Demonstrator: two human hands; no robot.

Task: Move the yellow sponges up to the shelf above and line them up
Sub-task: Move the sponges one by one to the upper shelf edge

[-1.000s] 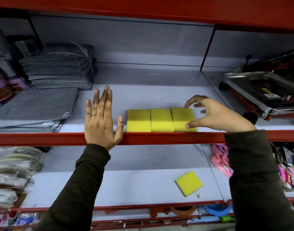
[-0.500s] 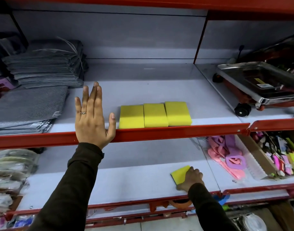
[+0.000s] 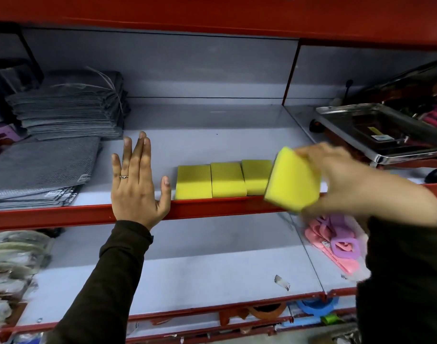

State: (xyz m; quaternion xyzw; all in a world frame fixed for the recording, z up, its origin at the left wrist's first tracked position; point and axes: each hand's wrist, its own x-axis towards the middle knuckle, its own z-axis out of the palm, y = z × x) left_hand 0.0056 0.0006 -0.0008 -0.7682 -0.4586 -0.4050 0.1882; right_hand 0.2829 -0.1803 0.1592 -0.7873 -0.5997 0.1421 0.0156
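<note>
Three yellow sponges [image 3: 226, 180] lie side by side in a row at the front of the upper shelf [image 3: 212, 135], touching one another. My right hand [image 3: 348, 180] grips a fourth yellow sponge [image 3: 293, 180], tilted and blurred, in the air just right of the row at the level of the shelf's red front edge. It hides part of the rightmost sponge. My left hand [image 3: 136, 180] rests flat with fingers spread on the shelf edge, left of the row and a small gap away from it. The lower shelf [image 3: 187, 276] holds no sponge.
Folded grey cloths [image 3: 66, 105] are stacked at the upper shelf's left. A steel tray [image 3: 386, 135] sits in the right bay. Pink and purple plastic items [image 3: 336, 247] lie lower right, bagged goods [image 3: 11, 264] lower left. A paper scrap [image 3: 281, 281] lies on the lower shelf.
My right hand went down to the lower shelf, took the last sponge and has lifted it up beside the row. My left hand has stayed on the shelf edge.
</note>
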